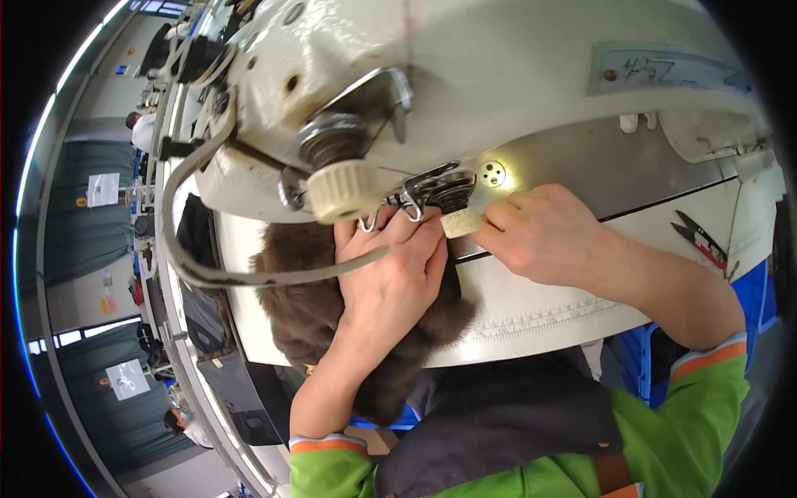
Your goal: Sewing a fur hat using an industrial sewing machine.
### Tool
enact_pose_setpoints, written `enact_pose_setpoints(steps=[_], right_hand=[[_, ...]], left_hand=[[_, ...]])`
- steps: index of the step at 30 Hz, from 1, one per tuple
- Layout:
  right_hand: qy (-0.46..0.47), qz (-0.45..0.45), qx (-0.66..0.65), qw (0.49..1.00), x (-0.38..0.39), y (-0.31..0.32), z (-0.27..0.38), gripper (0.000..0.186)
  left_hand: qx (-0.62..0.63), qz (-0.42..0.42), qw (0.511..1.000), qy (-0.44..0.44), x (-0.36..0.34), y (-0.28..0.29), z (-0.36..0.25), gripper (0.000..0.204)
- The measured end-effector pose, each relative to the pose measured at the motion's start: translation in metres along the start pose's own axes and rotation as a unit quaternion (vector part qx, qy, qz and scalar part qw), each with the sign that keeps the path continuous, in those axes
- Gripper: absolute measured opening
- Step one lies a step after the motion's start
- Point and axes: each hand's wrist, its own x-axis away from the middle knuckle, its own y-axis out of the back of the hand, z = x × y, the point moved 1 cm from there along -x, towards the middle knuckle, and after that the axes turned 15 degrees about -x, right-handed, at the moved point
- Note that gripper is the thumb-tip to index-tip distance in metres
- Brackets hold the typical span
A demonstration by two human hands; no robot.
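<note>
A person in a green top with orange-and-blue cuffs works at a cream-coloured sewing machine [498,75], seen from above through a wide lens that bends the machine's head across the top of the frame. The left hand [390,274] lies flat, palm down, on a piece of dark brown furry fabric [299,307], its fingers [415,236] stretched out and close together, pressing the pile against the counter [564,311] just under the machine's needle area. The fabric spreads from beneath the machine toward the person's lap, hanging over the counter's near edge. The right hand [544,236] rests just beside the left, its fingers pinched on a small cream tab [462,222], which sits at the edge of the fur directly below the round metal tension parts of the machine. A ribbed cream knob [344,191] juts from the machine head above the left hand, and a grey cable [178,241] loops down from it across the fur. A shiny metal plate [598,170] lies under the machine arm behind the right hand. Red-handled thread snips [701,239] lie on the counter well apart to the right, past the right forearm. A printed ruler strip runs along the counter's near edge. Other workers sit at stations far off on the left.
</note>
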Motion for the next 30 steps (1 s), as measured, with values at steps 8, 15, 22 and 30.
enact_pose_setpoints(steps=[8, 15, 22, 30], right_hand=[[-0.004, -0.008, 0.019, 1.0, 0.0004, -0.0022, 0.0042, 0.013], [-0.018, -0.001, 0.013, 1.0, 0.0019, -0.0047, 0.0033, 0.026], [-0.026, 0.016, 0.027, 0.999, 0.004, -0.0048, 0.0023, 0.028], [-0.002, -0.004, 0.007, 1.0, 0.0013, -0.0038, -0.0004, 0.018]], left_hand=[[0.004, -0.062, 0.998, 0.003, 0.0009, -0.0081, -0.0004, 0.014], [-0.004, -0.046, 0.999, -0.002, 0.0025, -0.0063, 0.0013, 0.011], [-0.014, -0.059, 0.998, 0.001, 0.0004, -0.0068, -0.0023, 0.011], [0.0, -0.069, 0.997, 0.017, 0.0015, -0.0084, -0.0045, 0.013]])
